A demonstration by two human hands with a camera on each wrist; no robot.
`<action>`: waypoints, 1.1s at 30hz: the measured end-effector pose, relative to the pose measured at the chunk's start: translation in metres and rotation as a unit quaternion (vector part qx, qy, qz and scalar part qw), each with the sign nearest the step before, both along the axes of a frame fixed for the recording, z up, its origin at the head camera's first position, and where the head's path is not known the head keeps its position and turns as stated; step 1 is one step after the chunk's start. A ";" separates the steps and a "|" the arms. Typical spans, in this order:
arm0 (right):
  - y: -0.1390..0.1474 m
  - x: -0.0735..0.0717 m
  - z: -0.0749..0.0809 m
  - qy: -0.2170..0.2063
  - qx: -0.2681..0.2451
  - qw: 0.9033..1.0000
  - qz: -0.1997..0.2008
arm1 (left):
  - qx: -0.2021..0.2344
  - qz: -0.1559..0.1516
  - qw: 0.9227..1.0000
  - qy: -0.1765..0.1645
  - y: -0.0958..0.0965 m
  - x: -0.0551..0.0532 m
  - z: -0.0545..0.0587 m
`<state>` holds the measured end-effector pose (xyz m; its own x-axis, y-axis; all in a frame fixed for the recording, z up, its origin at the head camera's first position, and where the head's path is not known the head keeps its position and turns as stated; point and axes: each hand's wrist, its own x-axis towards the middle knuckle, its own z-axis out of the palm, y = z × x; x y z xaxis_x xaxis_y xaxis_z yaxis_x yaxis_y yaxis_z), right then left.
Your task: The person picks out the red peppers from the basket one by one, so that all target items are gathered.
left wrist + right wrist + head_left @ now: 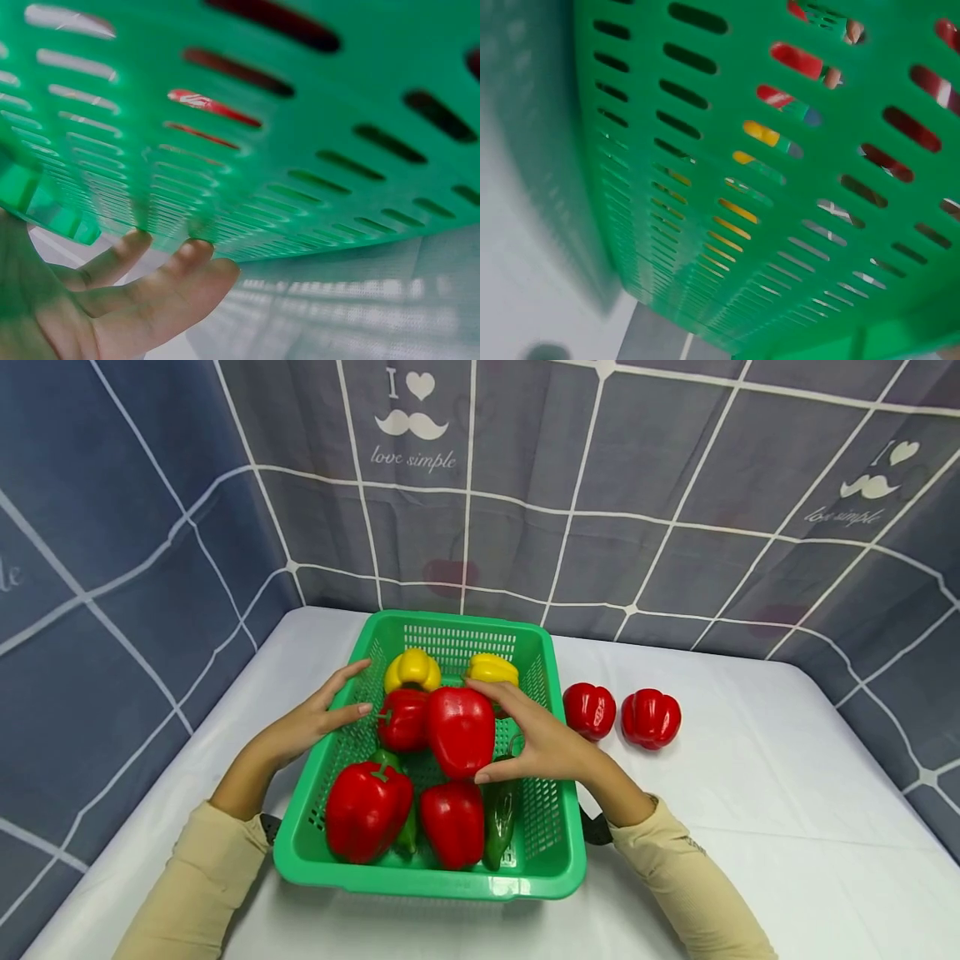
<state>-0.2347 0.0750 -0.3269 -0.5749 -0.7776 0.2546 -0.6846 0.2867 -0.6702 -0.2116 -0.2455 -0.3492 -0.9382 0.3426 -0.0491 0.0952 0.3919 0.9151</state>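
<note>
My right hand holds a large red bell pepper inside the green basket, thumb on its near side and fingers on its far side. At the basket's left rim is my left hand, its thumb and forefinger reaching over the rim. The left wrist view shows the other fingers fairly straight, close along the outside of the slotted wall. Around the held pepper lie more red bell peppers, yellow peppers and a long green pepper. The right wrist view shows mostly basket wall.
Two red bell peppers, one nearer the basket and one farther right, lie on the white tablecloth. A grey checked curtain hangs behind and along both sides of the table.
</note>
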 end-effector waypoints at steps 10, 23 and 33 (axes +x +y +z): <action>0.013 0.006 -0.003 0.006 -0.008 1.000 -0.027 | -0.001 -0.002 1.000 -0.001 0.001 -0.001 -0.001; 0.020 0.008 -0.004 0.002 -0.029 0.999 -0.030 | -0.005 0.001 1.000 -0.001 0.001 -0.002 -0.001; 0.042 0.003 0.005 -0.011 -0.045 0.998 -0.050 | -0.009 -0.002 1.000 0.001 0.001 0.000 0.000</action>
<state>-0.2316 0.1166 -0.3219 -0.6538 -0.6914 0.3074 -0.6411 0.2905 -0.7103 -0.2115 -0.2448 -0.3490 -0.9372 0.3447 -0.0540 0.0979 0.4083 0.9076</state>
